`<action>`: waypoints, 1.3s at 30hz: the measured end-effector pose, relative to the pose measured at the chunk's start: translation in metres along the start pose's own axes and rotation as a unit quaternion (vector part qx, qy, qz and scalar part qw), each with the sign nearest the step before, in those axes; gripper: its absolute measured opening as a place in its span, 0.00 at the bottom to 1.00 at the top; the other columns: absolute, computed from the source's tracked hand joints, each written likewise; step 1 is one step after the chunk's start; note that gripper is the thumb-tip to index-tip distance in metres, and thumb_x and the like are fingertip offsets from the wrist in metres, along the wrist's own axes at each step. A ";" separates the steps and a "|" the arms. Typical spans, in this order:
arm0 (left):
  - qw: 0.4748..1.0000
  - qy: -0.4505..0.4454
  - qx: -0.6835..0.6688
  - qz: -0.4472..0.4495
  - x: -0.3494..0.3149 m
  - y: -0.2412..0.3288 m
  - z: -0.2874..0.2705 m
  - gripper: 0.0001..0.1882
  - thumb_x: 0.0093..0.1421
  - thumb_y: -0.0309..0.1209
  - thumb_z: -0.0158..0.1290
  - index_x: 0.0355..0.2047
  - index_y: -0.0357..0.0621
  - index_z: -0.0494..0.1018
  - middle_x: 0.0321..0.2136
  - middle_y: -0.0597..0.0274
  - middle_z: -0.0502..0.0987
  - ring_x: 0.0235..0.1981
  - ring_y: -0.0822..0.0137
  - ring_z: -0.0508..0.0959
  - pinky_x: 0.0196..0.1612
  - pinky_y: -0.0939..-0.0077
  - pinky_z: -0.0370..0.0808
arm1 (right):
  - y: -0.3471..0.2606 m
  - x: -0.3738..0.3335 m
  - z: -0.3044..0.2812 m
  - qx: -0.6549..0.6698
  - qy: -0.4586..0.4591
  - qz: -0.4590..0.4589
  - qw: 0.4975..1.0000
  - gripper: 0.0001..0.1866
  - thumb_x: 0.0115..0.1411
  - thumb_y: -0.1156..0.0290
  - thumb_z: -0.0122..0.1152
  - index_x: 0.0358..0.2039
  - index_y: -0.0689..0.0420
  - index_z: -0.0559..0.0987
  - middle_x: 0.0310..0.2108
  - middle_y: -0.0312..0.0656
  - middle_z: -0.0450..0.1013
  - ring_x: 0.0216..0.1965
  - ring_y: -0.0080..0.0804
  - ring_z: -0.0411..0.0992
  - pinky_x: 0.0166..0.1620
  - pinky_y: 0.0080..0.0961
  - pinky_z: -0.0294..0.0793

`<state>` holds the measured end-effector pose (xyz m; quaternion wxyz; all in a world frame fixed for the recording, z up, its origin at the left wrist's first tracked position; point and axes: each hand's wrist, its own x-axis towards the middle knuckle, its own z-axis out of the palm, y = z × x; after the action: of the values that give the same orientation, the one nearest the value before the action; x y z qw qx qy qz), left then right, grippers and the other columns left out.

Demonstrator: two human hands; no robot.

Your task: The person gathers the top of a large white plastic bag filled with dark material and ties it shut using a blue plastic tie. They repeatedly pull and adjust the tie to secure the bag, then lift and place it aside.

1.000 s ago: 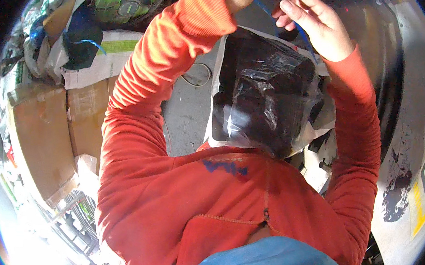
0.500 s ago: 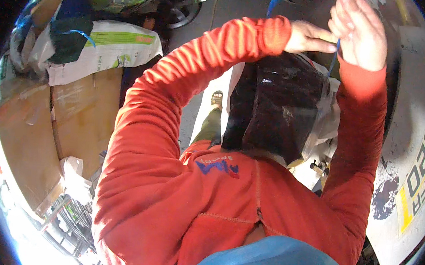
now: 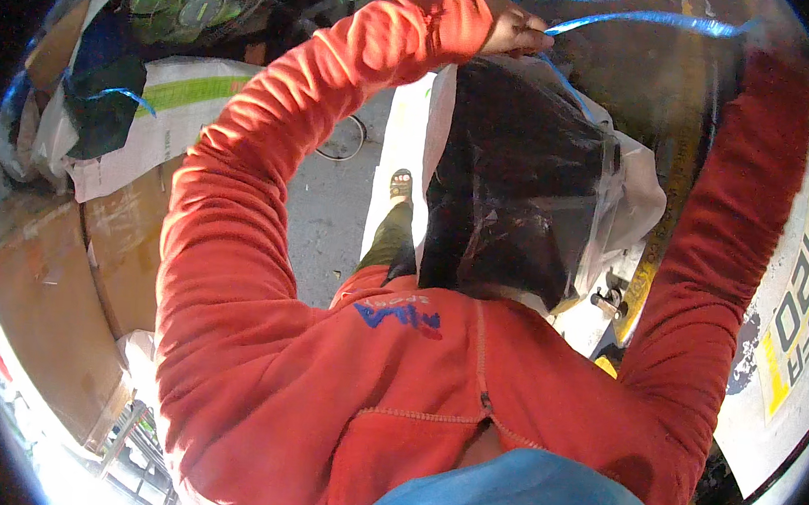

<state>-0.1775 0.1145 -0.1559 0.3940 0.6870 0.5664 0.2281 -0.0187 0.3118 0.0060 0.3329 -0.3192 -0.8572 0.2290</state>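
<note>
A bundle of dark material [image 3: 512, 194] wrapped in clear plastic stands upright in front of my body. Past its top edge, my left hand [image 3: 519, 30] is closed, pinching a flat blue plastic twine [image 3: 641, 20]. From those fingers one length stretches right to my right hand [image 3: 784, 35], and another slants down to the plastic at the bundle's top right. Motion blurs the right hand at the upper right, so its separate fingers do not show; the twine runs into it. One more strand of twine lies beyond the left hand.
Brown cardboard boxes [image 3: 29, 254] stand at the left under a white and green sack [image 3: 200, 97]. A green-bladed fan [image 3: 197, 3] is at the far left. To the right is a white panel [image 3: 769, 409] with dark lettering. My sandalled foot [image 3: 401, 185] rests on the floor.
My hands were close together above the bundle. The right has swung out to the far right, drawing the twine out between them; the left has shifted slightly left and farther away.
</note>
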 end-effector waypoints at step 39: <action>0.936 -0.031 0.347 0.053 -0.011 0.025 -0.015 0.07 0.53 0.28 0.41 0.31 0.41 0.66 0.27 0.52 0.73 0.32 0.50 0.73 0.33 0.64 0.70 | 0.047 -0.091 0.211 0.113 -0.605 -0.094 0.782 0.16 0.48 0.59 0.53 0.32 0.57 0.75 0.28 0.42 0.72 0.30 0.28 0.69 0.37 0.29 0.67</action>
<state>-0.1765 0.1071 -0.1259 0.1357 0.8167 0.5607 0.0161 -0.0988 0.2424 -0.2029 -0.2005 0.0073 -0.8762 0.4381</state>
